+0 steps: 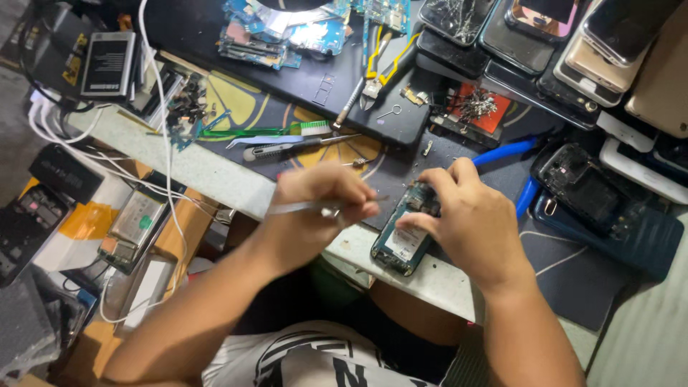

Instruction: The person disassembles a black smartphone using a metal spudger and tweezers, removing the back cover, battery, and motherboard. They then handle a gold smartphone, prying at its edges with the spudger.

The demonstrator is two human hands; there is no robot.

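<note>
An opened phone (401, 240) with its back cover off lies near the front edge of the workbench (215, 175), its inner parts exposed. My right hand (469, 222) presses down on its right side and holds it steady. My left hand (315, 204) grips metal tweezers (308, 208), whose tips point right toward the top of the phone. The tweezer tips are partly hidden by my fingers.
Yellow-handled pliers (380, 61), a screwdriver (287, 149), a green toothbrush (265, 130) and blue-handled cutters (512, 154) lie on the dark mat. Several phones and cracked screens (545, 43) crowd the back right. Circuit boards (287, 29) sit at the back. White cables (154, 86) run on the left.
</note>
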